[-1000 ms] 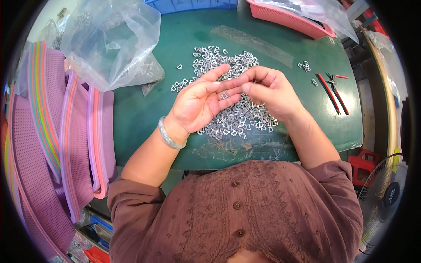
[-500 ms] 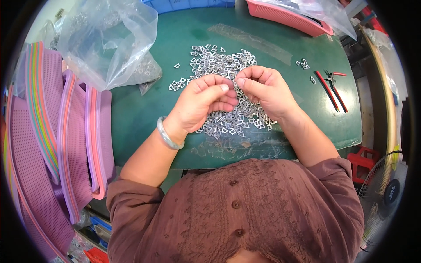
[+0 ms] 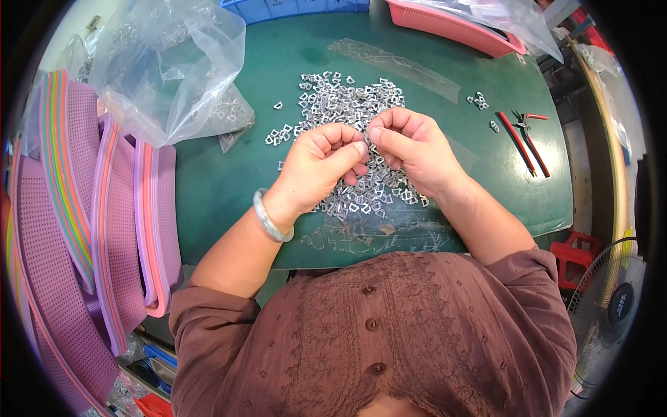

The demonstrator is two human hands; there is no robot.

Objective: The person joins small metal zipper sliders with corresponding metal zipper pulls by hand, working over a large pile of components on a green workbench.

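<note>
Over a heap of small silver metal buckle-like pieces, both of my hands meet with their fingertips close together. My left hand, with a pale bangle at its wrist, has its thumb and forefinger pinched. Facing it, my right hand pinches in the same way. Whatever sits between the fingertips is too small and too covered to name. Loose pieces of the heap lie under and around both hands on the green tabletop.
At the left, purple perforated baskets are stacked beside a clear plastic bag of metal pieces. Pliers with red handles and a few pieces lie at the right. A pink basket and a blue bin stand at the back; a fan is lower right.
My left hand has turned slightly, with its fingers curling in more. The right fingertips have shifted a little toward the left and down. The pinched fingertips stay close together.
</note>
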